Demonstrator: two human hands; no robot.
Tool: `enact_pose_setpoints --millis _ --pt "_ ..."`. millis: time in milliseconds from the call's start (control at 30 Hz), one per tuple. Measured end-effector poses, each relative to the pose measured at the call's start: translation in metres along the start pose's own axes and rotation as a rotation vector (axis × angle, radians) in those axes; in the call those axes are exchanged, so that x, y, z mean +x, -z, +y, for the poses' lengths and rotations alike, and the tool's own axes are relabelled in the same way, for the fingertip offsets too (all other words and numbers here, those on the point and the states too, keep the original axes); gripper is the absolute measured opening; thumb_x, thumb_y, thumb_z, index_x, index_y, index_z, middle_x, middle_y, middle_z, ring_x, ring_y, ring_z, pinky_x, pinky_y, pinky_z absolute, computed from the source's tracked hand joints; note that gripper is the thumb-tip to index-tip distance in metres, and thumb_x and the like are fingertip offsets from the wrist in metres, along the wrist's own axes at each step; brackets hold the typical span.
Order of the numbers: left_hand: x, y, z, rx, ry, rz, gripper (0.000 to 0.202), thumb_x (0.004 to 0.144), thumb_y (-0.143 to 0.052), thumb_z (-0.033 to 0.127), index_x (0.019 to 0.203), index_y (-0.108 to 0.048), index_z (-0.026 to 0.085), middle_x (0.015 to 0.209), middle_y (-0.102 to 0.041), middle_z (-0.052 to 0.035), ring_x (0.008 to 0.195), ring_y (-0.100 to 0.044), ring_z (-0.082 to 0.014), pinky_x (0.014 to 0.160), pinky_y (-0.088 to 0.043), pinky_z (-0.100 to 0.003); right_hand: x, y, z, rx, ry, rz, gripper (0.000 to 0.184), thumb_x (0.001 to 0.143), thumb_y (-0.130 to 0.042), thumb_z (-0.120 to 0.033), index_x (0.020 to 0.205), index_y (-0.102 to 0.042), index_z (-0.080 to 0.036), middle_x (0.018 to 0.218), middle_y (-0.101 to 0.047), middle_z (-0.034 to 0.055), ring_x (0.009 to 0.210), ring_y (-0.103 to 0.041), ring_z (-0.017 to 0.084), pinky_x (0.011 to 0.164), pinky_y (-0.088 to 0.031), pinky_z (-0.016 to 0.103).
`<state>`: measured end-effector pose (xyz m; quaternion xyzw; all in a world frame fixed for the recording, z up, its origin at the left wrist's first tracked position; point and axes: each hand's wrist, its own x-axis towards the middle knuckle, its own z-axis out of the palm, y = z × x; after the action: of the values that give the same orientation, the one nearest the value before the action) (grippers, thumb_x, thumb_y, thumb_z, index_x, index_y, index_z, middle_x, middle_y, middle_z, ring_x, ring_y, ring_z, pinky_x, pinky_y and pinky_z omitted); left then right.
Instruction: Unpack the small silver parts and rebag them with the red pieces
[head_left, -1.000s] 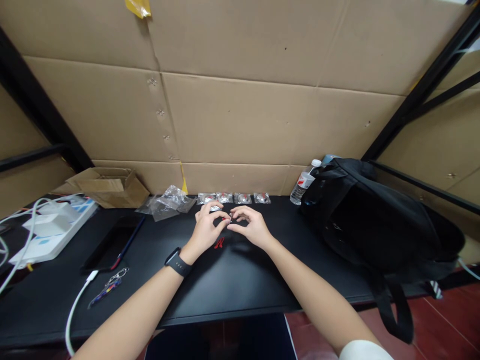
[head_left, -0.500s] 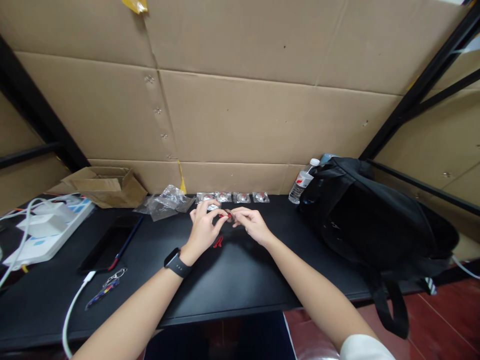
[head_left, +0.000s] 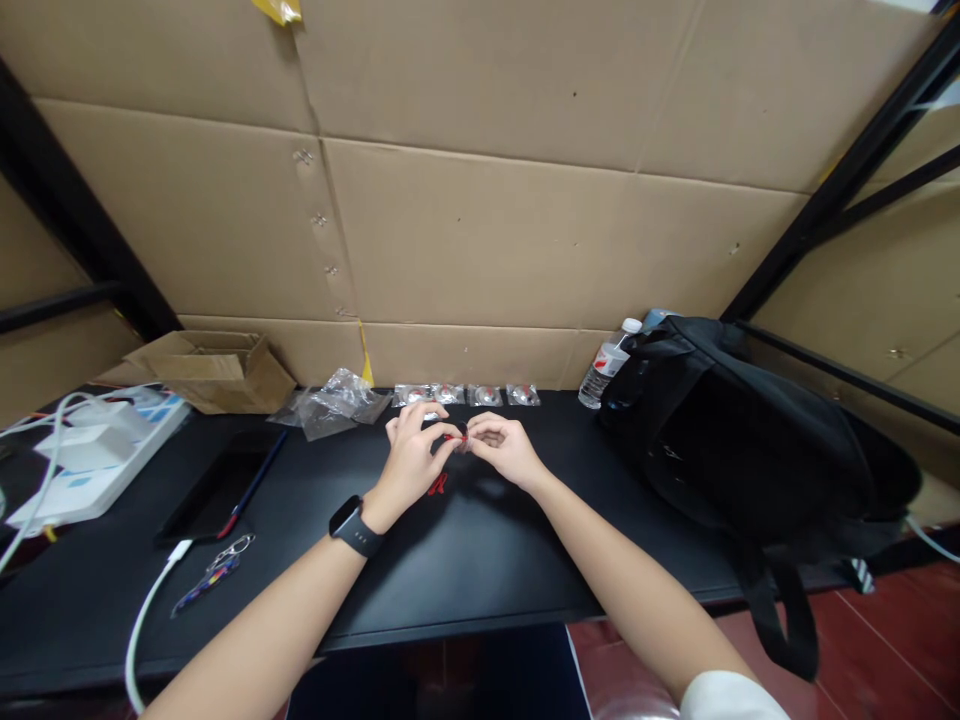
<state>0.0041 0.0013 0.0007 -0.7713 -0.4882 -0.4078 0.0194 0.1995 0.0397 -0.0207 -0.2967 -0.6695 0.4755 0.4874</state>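
My left hand (head_left: 411, 455) is closed in a pinch, thumb and forefinger gripping a small round item with red cord (head_left: 460, 436). My right hand (head_left: 511, 452) pinches the other side of the same item, and the two sets of fingertips nearly meet. Fingers cover much of it, so its exact kind is unclear. Just below my left hand a short piece of red cord (head_left: 437, 485) lies on the black tabletop (head_left: 465, 560). Behind my hands several small clear packets (head_left: 486, 395) with red and silvery contents stand in a row.
Crumpled clear plastic bags (head_left: 337, 402) and an open cardboard box (head_left: 217, 372) lie back left. A power strip (head_left: 112, 470), phone (head_left: 217, 480), pen (head_left: 255, 485) and keychain (head_left: 214, 575) are on the left. On the right are a water bottle (head_left: 602, 372) and a black backpack (head_left: 757, 450).
My fingertips have drawn closer together around the round item, which has turned and shows less. The red cord on the tabletop has not moved.
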Motion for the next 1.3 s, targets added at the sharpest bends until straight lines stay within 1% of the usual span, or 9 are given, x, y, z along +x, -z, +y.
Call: enact_pose_setpoints --millis 200,333,433,567,633,767,933,1100,1300 --pt "-0.002 -0.003 -0.001 0.029 -0.059 -0.026 0.01 0.092 -0.065 0.023 0.089 -0.074 0.027 0.119 -0.063 -0.0077 0.124 -0.048 -0.0297 0.093 -0.034 -0.045 0.0 0.001 -0.001 -0.081 -0.007 -0.018 0.015 0.078 -0.077 -0.031 0.075 -0.073 -0.018 0.103 -0.063 0.0074 0.085 -0.065 0.016 0.073 -0.056 0.028" --pt "-0.001 -0.004 -0.001 0.012 -0.057 -0.042 0.008 0.092 -0.066 0.029 0.088 -0.073 0.028 0.119 -0.062 -0.0068 0.124 -0.048 -0.0302 0.095 -0.033 -0.046 0.001 0.0 -0.004 -0.139 -0.039 -0.004 0.008 0.075 -0.074 -0.025 0.073 -0.072 -0.017 0.104 -0.061 0.0062 0.078 -0.061 0.013 0.065 -0.053 0.025" --pt "0.0 0.001 -0.001 -0.032 -0.035 -0.071 0.011 0.094 -0.059 0.028 0.098 -0.069 0.027 0.121 -0.061 -0.0069 0.124 -0.049 -0.0285 0.097 -0.034 -0.045 0.002 0.0 -0.006 -0.155 -0.035 0.001 0.006 0.074 -0.072 -0.023 0.072 -0.072 -0.017 0.105 -0.059 0.0055 0.076 -0.059 0.012 0.065 -0.052 0.024" --pt "0.002 0.008 -0.003 -0.12 -0.082 -0.183 0.045 0.085 -0.062 0.025 0.129 -0.054 0.028 0.135 -0.055 -0.0079 0.13 -0.045 -0.0293 0.102 -0.036 -0.044 0.002 0.002 -0.009 -0.2 -0.005 -0.001 0.004 0.074 -0.07 -0.021 0.073 -0.072 -0.018 0.105 -0.058 0.0052 0.078 -0.059 0.012 0.064 -0.049 0.024" --pt "0.002 0.008 -0.003 -0.121 -0.112 -0.225 0.056 0.08 -0.07 0.031 0.133 -0.052 0.029 0.14 -0.052 -0.0075 0.134 -0.041 -0.0315 0.105 -0.034 -0.045 0.002 0.002 -0.01 -0.219 0.001 -0.011 0.004 0.075 -0.069 -0.02 0.073 -0.072 -0.018 0.106 -0.058 0.0049 0.078 -0.059 0.012 0.064 -0.048 0.024" --pt "0.002 0.004 -0.006 -0.09 -0.076 -0.212 0.046 0.077 -0.077 0.042 0.118 -0.06 0.029 0.135 -0.055 -0.0071 0.133 -0.042 -0.0323 0.104 -0.034 -0.046 0.001 0.001 -0.013 -0.277 0.004 -0.043 0.004 0.074 -0.068 -0.017 0.072 -0.071 -0.018 0.106 -0.057 0.0041 0.076 -0.057 0.011 0.065 -0.047 0.025" --pt "0.005 0.005 -0.015 -0.045 -0.024 -0.215 0.043 0.071 -0.082 0.043 0.108 -0.065 0.029 0.13 -0.057 -0.006 0.131 -0.044 -0.0332 0.102 -0.035 -0.048 0.003 0.006 -0.015 -0.339 0.011 -0.042 0.004 0.072 -0.068 -0.016 0.07 -0.07 -0.017 0.106 -0.056 0.0038 0.077 -0.057 0.011 0.068 -0.047 0.025" --pt "0.006 0.006 -0.027 -0.036 -0.031 -0.337 0.045 0.075 -0.078 0.052 0.114 -0.067 0.033 0.132 -0.057 -0.0054 0.129 -0.044 -0.0336 0.1 -0.037 -0.049 0.005 0.013 -0.012 -0.446 0.058 -0.037 0.004 0.073 -0.068 -0.015 0.071 -0.07 -0.018 0.106 -0.057 0.0038 0.086 -0.059 0.014 0.072 -0.047 0.026" --pt "0.0 -0.003 -0.039 0.016 -0.022 -0.443 0.032 0.088 -0.065 0.048 0.117 -0.068 0.033 0.13 -0.06 -0.005 0.124 -0.047 -0.0315 0.098 -0.039 -0.048 0.003 0.013 0.001 -0.636 0.104 -0.07 0.005 0.073 -0.072 -0.015 0.071 -0.072 -0.019 0.106 -0.058 0.0052 0.1 -0.06 0.019 0.082 -0.049 0.03"
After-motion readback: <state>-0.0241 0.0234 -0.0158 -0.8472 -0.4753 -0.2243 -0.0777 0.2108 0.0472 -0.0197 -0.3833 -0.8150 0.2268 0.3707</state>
